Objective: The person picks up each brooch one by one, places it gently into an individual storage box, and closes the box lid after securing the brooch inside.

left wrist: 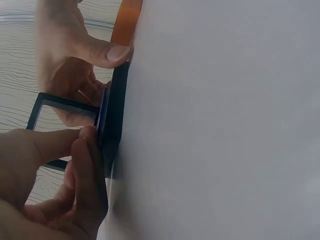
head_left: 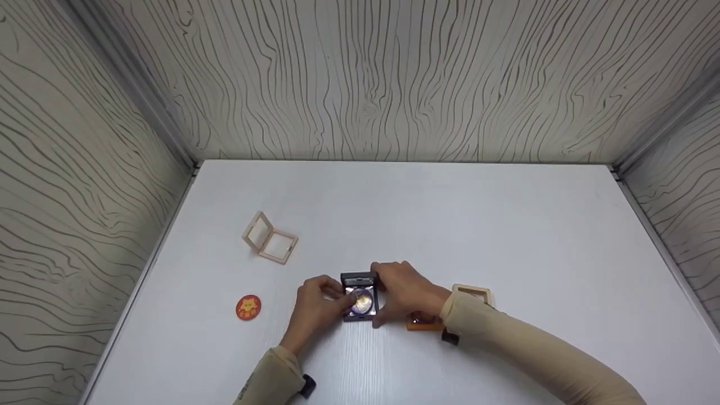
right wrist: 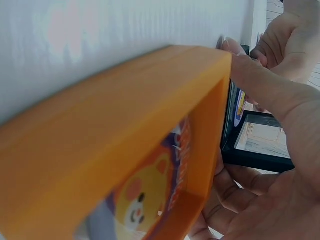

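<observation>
A small dark hinged case lies on the white table with its lid raised at the back. Inside it is a round purple-rimmed disc with a gold centre. My left hand touches the disc at its left edge with thumb and fingers. From the right, my right hand grips the case, thumb at the front corner and fingers by the lid. In the left wrist view, the case is seen edge-on, the left fingertips at the disc.
An orange frame with a cartoon picture stands beside the right wrist, a pale frame behind the forearm. An open pale hinged frame lies at back left, a red round disc nearer on the left.
</observation>
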Demonstrator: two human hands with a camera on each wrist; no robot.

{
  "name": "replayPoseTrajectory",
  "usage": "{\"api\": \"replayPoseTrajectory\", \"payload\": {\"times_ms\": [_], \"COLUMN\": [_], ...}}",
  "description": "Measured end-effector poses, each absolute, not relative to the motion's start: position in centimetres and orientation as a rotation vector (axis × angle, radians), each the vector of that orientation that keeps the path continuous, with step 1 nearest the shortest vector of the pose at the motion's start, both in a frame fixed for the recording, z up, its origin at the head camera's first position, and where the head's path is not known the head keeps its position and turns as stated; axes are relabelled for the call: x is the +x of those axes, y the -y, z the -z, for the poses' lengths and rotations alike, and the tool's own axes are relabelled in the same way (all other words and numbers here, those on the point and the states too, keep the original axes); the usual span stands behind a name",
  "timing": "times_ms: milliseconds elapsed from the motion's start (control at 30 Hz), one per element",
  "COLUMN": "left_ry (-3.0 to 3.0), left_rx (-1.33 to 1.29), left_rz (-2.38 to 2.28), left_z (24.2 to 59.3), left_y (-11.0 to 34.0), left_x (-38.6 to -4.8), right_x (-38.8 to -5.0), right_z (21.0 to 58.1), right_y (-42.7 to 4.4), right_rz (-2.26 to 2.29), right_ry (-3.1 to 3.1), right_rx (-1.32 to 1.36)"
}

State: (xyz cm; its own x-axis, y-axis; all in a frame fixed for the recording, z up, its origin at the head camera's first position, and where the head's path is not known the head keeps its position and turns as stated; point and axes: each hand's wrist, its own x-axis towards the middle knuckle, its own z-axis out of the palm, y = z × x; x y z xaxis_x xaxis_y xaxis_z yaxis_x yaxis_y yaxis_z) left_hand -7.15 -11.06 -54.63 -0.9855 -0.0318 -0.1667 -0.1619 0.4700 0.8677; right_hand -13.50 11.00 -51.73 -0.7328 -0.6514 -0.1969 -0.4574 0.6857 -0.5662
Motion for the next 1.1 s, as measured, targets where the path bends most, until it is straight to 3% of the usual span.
{"api": "replayPoseTrajectory", "payload": {"times_ms": [400, 733, 1100], "left_ry": [-2.509, -2.59, -2.582], "left_rx": [0.16, 0.215, 0.217], "left_rz": [-1.373, -1.304, -1.306], "left_z": [54.1, 54.1, 54.0], "left_y": [12.0, 11.6, 10.8], "left_x": [-6.5, -6.3, -6.5], "right_x": [-13.4, -13.4, -13.3], "right_z": [51.7, 51.1, 51.0], "right_y": [-11.4, -12.9, -14.1], "right_rz": [0.799, 1.299, 1.367], "right_ry": [-2.479, -2.313, -2.371], "right_rx": [-0.886, -0.845, -0.899]}}
